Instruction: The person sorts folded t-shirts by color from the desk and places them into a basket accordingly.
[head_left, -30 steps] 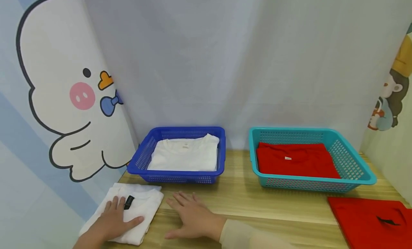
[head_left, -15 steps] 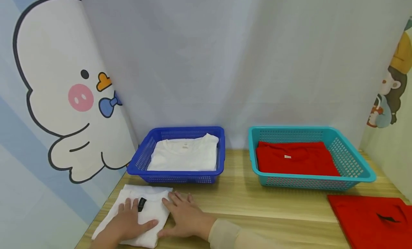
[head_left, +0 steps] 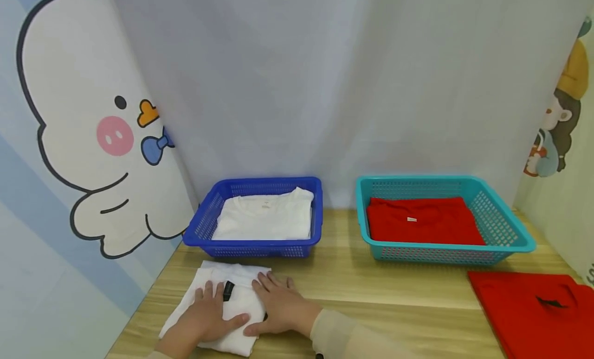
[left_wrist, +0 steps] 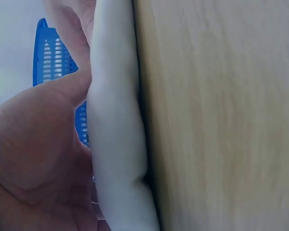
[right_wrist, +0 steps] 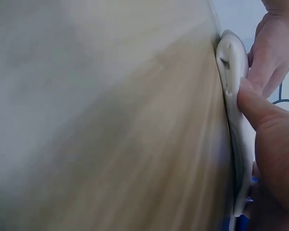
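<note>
A folded white shirt (head_left: pixel 241 299) with a black neck label lies on the wooden table, in front of the blue basket. My left hand (head_left: pixel 207 313) rests flat on its left part, fingers spread beside the label. At the shirt's right edge lies my right hand (head_left: pixel 283 306), fingers straight and thumb toward the left thumb. In the left wrist view, the folded edge of the white shirt (left_wrist: pixel 116 115) sits on the wood under the left palm (left_wrist: pixel 36 154). The right wrist view shows the right thumb (right_wrist: pixel 255 103) on top of the layered fold.
The blue basket (head_left: pixel 255 249) behind holds a folded white shirt (head_left: pixel 264 217). A turquoise basket (head_left: pixel 445 250) at the back right holds a folded red shirt (head_left: pixel 422 222). Another red shirt (head_left: pixel 538 312) lies on the table (head_left: pixel 371 302) at the right. A grey curtain (head_left: pixel 325 80) hangs behind.
The white shirt has slid to the right under my left hand. My right hand, earlier apart from it on the bare table, now rests at its right edge.
</note>
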The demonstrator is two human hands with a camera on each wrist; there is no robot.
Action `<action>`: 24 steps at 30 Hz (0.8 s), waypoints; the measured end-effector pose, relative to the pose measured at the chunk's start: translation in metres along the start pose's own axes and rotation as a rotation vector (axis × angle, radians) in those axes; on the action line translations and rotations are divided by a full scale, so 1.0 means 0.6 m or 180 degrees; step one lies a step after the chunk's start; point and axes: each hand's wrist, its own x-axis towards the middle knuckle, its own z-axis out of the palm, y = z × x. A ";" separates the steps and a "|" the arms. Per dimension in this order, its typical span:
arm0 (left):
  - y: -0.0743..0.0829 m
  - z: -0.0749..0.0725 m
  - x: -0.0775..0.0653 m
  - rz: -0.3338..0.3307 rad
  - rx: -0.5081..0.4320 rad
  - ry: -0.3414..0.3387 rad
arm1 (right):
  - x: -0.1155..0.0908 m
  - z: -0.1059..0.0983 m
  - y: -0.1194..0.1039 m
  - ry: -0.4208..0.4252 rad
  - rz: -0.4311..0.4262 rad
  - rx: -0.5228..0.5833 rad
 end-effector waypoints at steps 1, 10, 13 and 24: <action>0.004 0.001 -0.001 0.0010 0.0007 -0.0002 | -0.004 -0.001 0.002 -0.0013 0.0009 -0.0012; 0.072 0.010 -0.009 0.0153 0.0272 -0.0037 | -0.059 -0.012 0.052 -0.0062 0.0006 -0.0098; 0.105 0.014 -0.013 0.0252 0.0346 -0.0100 | -0.087 -0.020 0.079 -0.0074 0.0001 -0.0054; 0.224 0.035 -0.016 0.0863 0.0690 -0.0280 | -0.205 -0.050 0.195 -0.0132 0.0043 0.0126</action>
